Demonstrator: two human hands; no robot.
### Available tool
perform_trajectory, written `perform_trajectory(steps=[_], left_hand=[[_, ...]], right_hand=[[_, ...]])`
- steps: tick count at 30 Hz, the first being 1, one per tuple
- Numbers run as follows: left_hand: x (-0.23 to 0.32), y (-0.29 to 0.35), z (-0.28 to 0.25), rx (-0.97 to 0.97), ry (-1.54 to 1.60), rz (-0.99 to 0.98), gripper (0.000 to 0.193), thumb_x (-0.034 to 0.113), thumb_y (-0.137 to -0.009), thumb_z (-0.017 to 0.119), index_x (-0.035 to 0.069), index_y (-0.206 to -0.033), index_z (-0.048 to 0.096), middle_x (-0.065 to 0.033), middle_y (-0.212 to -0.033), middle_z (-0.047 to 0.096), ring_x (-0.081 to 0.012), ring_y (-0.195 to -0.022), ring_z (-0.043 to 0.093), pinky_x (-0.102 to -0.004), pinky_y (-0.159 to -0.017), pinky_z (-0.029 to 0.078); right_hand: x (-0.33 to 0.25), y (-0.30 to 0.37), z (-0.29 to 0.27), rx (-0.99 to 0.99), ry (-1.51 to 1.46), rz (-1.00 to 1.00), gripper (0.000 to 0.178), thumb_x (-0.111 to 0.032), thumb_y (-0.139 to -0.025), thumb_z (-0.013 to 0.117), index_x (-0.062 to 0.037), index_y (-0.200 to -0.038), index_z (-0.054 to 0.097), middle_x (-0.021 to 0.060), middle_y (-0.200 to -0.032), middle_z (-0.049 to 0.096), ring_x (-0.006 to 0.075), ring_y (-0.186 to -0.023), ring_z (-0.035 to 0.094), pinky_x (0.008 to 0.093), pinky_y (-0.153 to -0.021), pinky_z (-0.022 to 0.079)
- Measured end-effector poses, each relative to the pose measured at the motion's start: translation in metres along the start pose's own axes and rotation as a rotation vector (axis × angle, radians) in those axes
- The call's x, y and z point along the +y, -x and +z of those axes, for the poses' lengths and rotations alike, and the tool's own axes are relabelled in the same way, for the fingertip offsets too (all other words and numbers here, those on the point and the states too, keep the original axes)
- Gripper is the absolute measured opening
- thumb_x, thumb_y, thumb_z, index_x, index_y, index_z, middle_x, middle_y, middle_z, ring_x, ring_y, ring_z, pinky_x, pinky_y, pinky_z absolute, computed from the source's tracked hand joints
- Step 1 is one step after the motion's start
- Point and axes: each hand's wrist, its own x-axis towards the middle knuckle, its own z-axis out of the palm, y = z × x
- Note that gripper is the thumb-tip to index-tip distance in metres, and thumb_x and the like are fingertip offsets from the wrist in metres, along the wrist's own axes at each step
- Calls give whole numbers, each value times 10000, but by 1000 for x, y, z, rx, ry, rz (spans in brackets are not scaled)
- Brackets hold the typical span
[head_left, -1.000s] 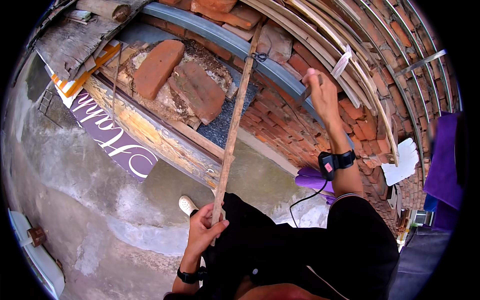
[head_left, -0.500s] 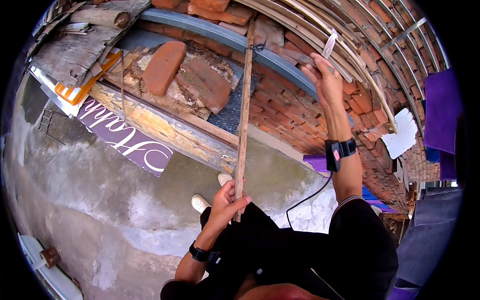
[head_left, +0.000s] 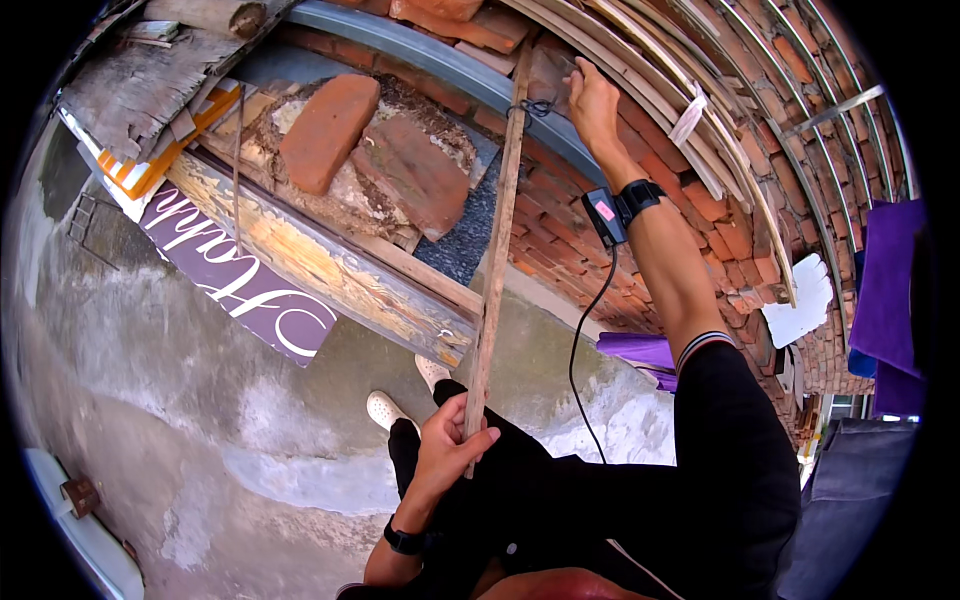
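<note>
My left hand (head_left: 452, 440) is closed around the lower end of a long, narrow wooden strip (head_left: 497, 250), in front of my dark trousers. The strip slants up and away, its far part crossing a curved grey metal bar (head_left: 425, 62). Thin dark wire (head_left: 537, 107) is wound around the strip near that bar. My right hand (head_left: 594, 105) is raised beyond the bar, to the right of the strip's far end, fingers curled near a brownish piece (head_left: 548, 72). Whatever those fingers hold, if anything, cannot be made out.
Two reddish bricks (head_left: 330, 133) lie on rubble left of the strip, behind a weathered beam (head_left: 300, 250). A purple printed board (head_left: 240, 275) hangs below it. Several long wooden slats (head_left: 640, 75) lean along the brick wall (head_left: 570, 215). Purple cloth (head_left: 890, 300) hangs at right.
My right hand has moved left, closer to the strip's far end, and its fingers have curled in. My left hand keeps its grip on the strip. The view has shifted slightly.
</note>
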Motion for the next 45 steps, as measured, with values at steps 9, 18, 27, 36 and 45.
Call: perform_trajectory(steps=[9,18,27,36,45], left_hand=[[-3,-1,3,-22,1,35,522,-38,-764,669,-17,-1241,457,4,-734,516,-38,-551,471,-172,-484,356],[1,0,11,-3,-12,55,531,-39,-769,662,-17,-1252,443,0,-748,519,-37,-570,478,-174,-491,365],[-7,7,13,86,-63,74,529,-2,-777,687,-21,-1255,461,0,-870,557,-51,-764,510,-185,-663,418],[-7,7,13,77,-33,80,552,-5,-769,693,-19,-1265,452,-38,-974,586,-74,-849,534,-216,-742,441],[4,10,11,57,-35,-22,574,-9,-765,692,-26,-1277,435,-95,-1121,580,-124,-1013,544,-264,-867,438]], right_hand=[[25,-33,25,-185,190,251,362,-270,-833,449,3,-968,646,279,-964,613,429,-959,575,458,-853,441],[19,-48,38,-248,208,219,377,-247,-786,483,-7,-1051,603,291,-924,607,439,-946,569,448,-820,456],[3,-61,54,-248,249,172,367,-279,-794,500,-23,-1026,624,302,-1020,591,450,-983,559,477,-826,456],[22,-68,75,-184,222,291,467,-401,-817,472,-67,-1100,634,254,-1069,606,439,-1041,536,488,-913,408],[13,-81,91,-308,269,251,492,-404,-860,399,1,-998,641,283,-1093,583,503,-1050,494,606,-932,310]])
